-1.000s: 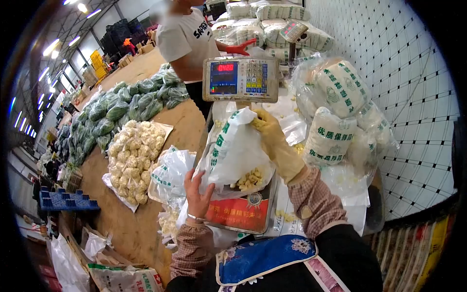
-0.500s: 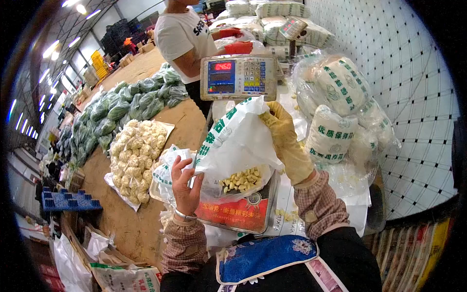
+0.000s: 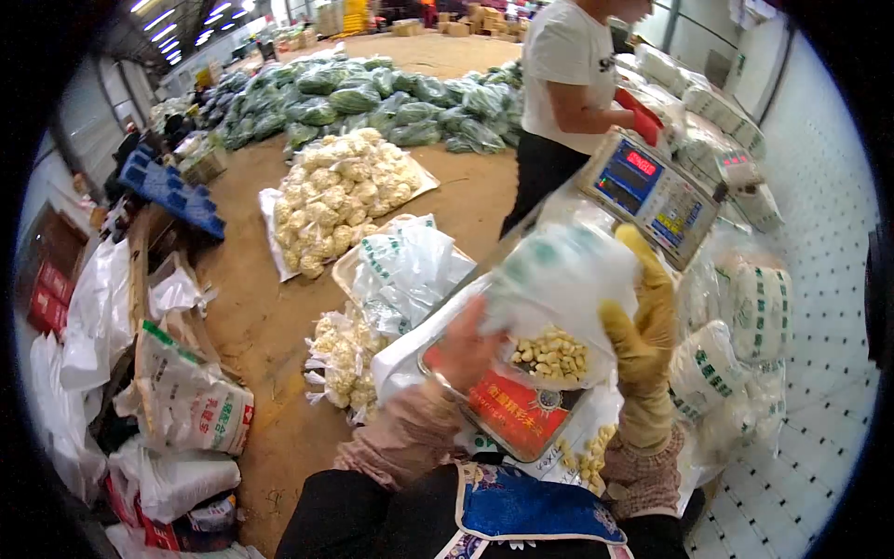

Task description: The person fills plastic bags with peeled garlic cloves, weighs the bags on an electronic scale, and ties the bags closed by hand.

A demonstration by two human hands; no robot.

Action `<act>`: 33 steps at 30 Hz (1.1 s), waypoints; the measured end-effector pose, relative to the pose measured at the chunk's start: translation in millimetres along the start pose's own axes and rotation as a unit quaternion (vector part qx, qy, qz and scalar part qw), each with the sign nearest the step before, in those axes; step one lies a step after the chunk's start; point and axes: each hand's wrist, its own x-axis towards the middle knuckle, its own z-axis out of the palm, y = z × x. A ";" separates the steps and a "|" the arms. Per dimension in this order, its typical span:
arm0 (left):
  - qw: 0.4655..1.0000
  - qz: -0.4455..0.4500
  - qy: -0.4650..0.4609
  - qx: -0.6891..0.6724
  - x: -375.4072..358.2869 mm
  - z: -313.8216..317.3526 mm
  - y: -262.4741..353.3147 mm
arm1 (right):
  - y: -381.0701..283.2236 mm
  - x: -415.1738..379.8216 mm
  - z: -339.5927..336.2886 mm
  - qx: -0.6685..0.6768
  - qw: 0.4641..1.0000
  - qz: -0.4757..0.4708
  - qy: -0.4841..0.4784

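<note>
A white plastic bag with green print (image 3: 568, 275), smeared by motion, stands on the scale's red pan (image 3: 512, 410). Peeled garlic cloves (image 3: 549, 356) show through its lower part. My left hand (image 3: 470, 345), bare with a bracelet at the wrist, is at the bag's left side; its fingers are too blurred to read. On the right side, my right hand (image 3: 643, 326) in a yellow glove has its thumb and fingers spread apart beside the bag's edge. The scale's display (image 3: 647, 191) is lit red behind the bag. Loose cloves (image 3: 591, 456) lie near the pan's right front corner.
A basket holding printed plastic bags (image 3: 410, 270) stands left of the scale. Net sacks of garlic bulbs (image 3: 340, 200) lie on the floor beyond. Filled bags (image 3: 712, 368) are piled at right. A person in a white shirt (image 3: 568, 84) stands behind the scale.
My view has swung left, so the scale sits further right and tilted. The bag's raised top has come down and blurred. My gloved fingers, earlier pinching its top, are now spread.
</note>
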 end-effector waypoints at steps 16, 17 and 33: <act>0.655 -0.485 0.221 -0.536 -14.4 -120.6 -252.1 | 39.6 -130.9 -64.6 -0.334 0.931 0.144 -0.019; 0.643 -0.557 0.272 -0.450 -18.3 -115.2 -256.8 | 45.4 -146.8 -75.0 -0.313 0.930 0.192 0.024; 0.823 -0.395 -0.072 -0.401 -1.1 -81.3 -62.4 | 127.0 -265.6 -108.4 -0.352 0.874 0.332 -0.053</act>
